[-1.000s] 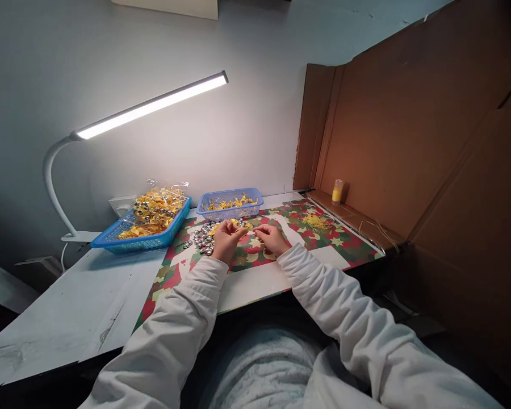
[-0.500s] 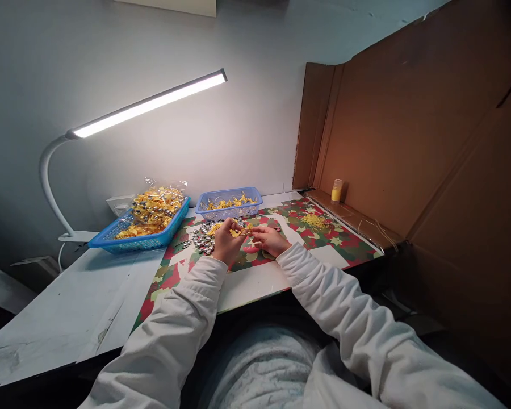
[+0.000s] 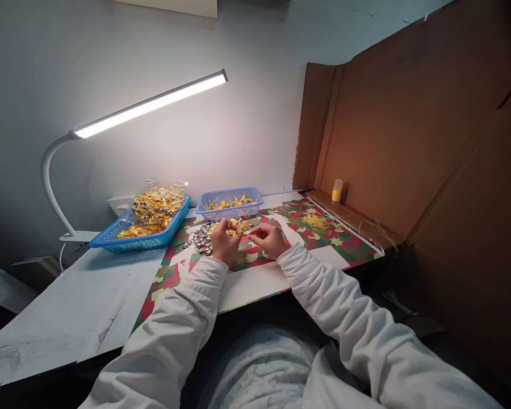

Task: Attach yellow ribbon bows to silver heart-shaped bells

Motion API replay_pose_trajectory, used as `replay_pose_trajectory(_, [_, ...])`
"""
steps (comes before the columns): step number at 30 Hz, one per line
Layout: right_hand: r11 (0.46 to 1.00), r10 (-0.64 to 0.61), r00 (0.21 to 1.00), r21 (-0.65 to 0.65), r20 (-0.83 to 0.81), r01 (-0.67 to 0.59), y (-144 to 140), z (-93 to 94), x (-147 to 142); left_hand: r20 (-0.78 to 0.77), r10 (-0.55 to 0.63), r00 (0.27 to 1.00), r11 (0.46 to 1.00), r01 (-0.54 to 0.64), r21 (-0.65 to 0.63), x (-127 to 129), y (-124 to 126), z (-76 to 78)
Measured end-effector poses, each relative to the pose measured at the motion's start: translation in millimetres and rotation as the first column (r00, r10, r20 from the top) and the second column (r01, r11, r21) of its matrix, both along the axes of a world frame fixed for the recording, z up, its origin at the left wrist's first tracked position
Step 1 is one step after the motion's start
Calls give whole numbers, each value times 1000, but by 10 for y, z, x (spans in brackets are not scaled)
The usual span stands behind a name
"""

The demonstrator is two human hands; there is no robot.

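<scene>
My left hand (image 3: 226, 244) is closed in a pinch at the middle of the patterned board. Its fingers have hold of a small yellow piece (image 3: 239, 230), whose exact kind is too small to tell. Just to the right is my right hand (image 3: 271, 241), thumb and fingertips pressed together close to the left fingertips. What it pinches, if anything, cannot be made out. Beside and behind my left hand lies a pile of small shiny silver pieces (image 3: 201, 238), partly hidden by that hand, with some yellow bits among them.
A blue basket (image 3: 130, 245) heaped with yellow and silver pieces stands left, beneath a lit lamp (image 3: 153, 104). Behind my hands is a lilac-blue basket (image 3: 229, 212) of yellow pieces. Yellow strings (image 3: 315, 221) and a small yellow-filled bottle (image 3: 336, 192) are right, near a cardboard wall (image 3: 409, 125).
My right hand's fingers have curled in more, and its fingertips have shifted slightly left and down. A small gap now shows between the two hands' fingertips. The left hand has barely moved.
</scene>
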State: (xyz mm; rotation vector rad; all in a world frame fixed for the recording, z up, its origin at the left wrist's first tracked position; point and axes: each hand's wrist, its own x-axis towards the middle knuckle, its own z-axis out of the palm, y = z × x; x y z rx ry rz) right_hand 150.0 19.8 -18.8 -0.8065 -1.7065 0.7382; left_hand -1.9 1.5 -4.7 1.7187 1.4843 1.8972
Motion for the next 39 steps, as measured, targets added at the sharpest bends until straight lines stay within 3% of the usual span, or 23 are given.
replay_pose_trajectory(2, [989,-5,999,151,43,-1,-20,-1,-21,-22,19,1000,1000,-19,5,-7,2,0])
replay_pose_trajectory(4, [978,-44,998,204,51,33,-29,-2,-36,-37,27,999,1000,-27,-4,-3,-7,9])
replay_pose_trajectory(15, [972,-139,989,195,48,127,4,-39,-53,-35,-136,990,991,136,-6,66,-73,59])
replay_pose_trajectory(20, [964,-122,992,238,14,115,-39,50,-21,133,-229,964,970,238,-58,48,5,5])
replay_pose_trajectory(23, [955,-68,993,282,-93,91,-49,118,27,284,-287,915,934,332,-127,8,89,-60])
replay_pose_trajectory(28, [995,42,966,99,-254,-17,-33,132,58,406,-307,861,896,405,-182,-16,143,-105])
replay_pose_trajectory(33, [990,103,943,-60,-318,-128,-23,102,27,468,-365,805,837,504,-214,-2,110,-65])
replay_pose_trajectory(39, [983,126,940,-89,-317,-162,18,91,27,484,-389,784,800,548,-244,31,55,0])
